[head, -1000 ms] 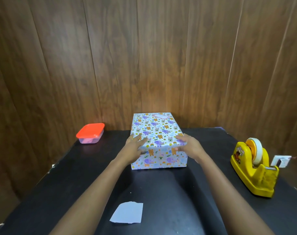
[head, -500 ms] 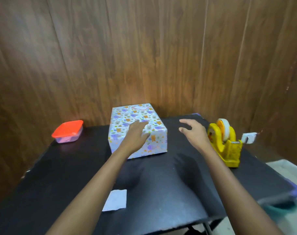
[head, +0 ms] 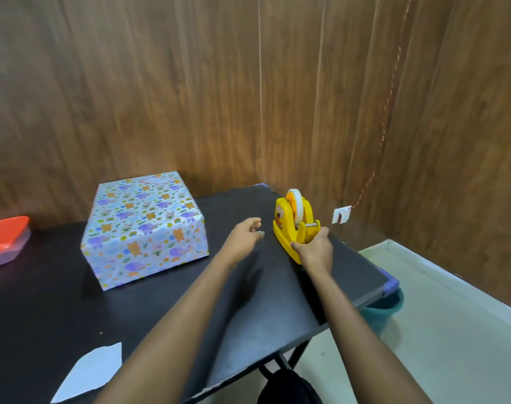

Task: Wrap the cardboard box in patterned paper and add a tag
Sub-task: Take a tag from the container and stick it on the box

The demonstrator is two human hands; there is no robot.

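Observation:
The box (head: 145, 225), fully covered in patterned paper with purple and orange animals, stands on the black table (head: 161, 301) at the back left. A yellow tape dispenser (head: 292, 223) with a white tape roll sits near the table's right edge. My right hand (head: 314, 247) grips the dispenser's near end, fingers curled round it. My left hand (head: 244, 236) hovers open above the table between the box and the dispenser, holding nothing. A small white tag (head: 341, 214) hangs from a red-and-white string by the wall, just beyond the dispenser.
An orange-lidded plastic container (head: 5, 242) sits at the far left edge. A scrap of white paper (head: 89, 371) lies near the table's front edge. Wooden panelling rises behind. To the right, the table ends above a pale floor and a teal bin (head: 384, 309).
Both hands left the wrapped box. The right hand moved right and took hold of the tape dispenser; the left lifted off the box and followed. The view swung right.

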